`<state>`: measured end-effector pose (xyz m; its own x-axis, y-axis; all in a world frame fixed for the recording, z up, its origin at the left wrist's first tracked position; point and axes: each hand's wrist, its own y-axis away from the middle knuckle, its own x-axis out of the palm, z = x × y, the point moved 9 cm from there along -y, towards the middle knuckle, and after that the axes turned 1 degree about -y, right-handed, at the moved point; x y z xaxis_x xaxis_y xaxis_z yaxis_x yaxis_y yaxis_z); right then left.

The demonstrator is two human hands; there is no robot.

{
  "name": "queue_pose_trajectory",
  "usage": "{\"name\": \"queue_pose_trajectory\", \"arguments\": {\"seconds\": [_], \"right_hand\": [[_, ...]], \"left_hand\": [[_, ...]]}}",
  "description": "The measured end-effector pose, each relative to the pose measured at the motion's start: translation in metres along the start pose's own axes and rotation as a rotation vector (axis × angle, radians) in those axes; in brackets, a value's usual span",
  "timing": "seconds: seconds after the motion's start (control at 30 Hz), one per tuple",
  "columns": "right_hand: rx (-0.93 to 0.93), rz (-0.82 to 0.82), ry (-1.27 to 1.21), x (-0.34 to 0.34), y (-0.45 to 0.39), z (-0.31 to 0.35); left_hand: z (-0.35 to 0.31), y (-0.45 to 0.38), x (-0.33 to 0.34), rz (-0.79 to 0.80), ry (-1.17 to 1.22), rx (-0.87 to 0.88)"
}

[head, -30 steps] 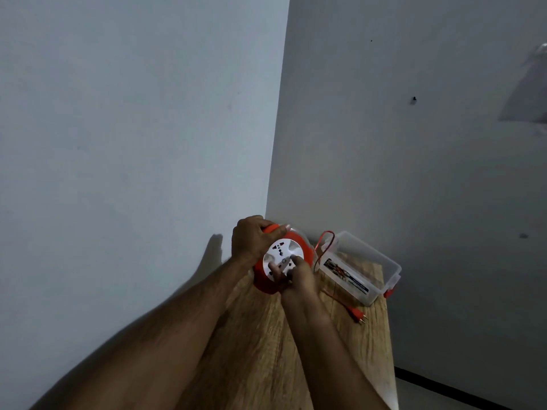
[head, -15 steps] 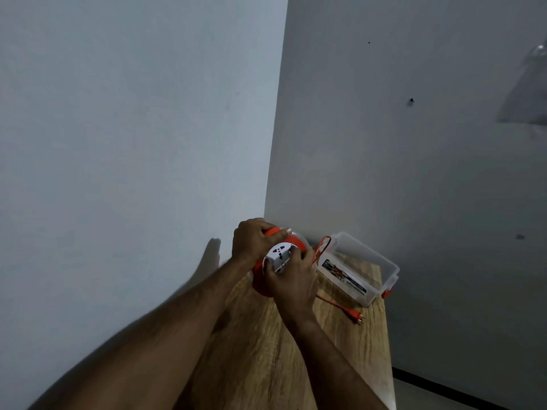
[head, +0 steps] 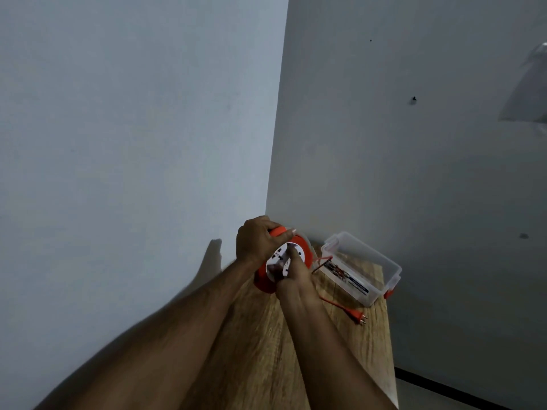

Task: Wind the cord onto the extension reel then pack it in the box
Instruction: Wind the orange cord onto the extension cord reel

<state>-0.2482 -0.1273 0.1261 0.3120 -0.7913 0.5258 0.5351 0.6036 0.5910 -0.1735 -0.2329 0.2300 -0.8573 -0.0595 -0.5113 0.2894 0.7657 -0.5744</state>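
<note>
An orange extension reel [head: 305,247] with a white socket face stands on edge at the far end of a wooden table [head: 266,350]. My left hand [head: 256,239] grips its orange handle at the top. My right hand [head: 294,276] is on the white face, fingers curled on the winding knob. A thin orange cord [head: 331,301] runs from the reel across the table to an orange plug [head: 358,316] lying flat. A clear plastic box [head: 365,255] with orange latches sits open to the right of the reel.
Two grey walls meet in a corner just behind the reel. The table's right edge [head: 389,335] drops off to the floor. A label card lies inside the box.
My right hand has turned round the reel's white face. The loop of cord by the box has shortened. The plug has slid a little closer to the reel.
</note>
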Motion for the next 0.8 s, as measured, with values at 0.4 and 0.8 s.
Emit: {"name": "queue_pose_trajectory", "arguments": {"seconds": [0.4,0.8], "right_hand": [[-0.553,-0.116,0.512,-0.025,0.030,0.041],[-1.123,-0.085,1.365,0.023,0.053,0.057]], "left_hand": [[0.018,-0.008,-0.011,-0.012,0.049,-0.130],[0.005,-0.018,0.001,0.088,0.074,-0.078]]}}
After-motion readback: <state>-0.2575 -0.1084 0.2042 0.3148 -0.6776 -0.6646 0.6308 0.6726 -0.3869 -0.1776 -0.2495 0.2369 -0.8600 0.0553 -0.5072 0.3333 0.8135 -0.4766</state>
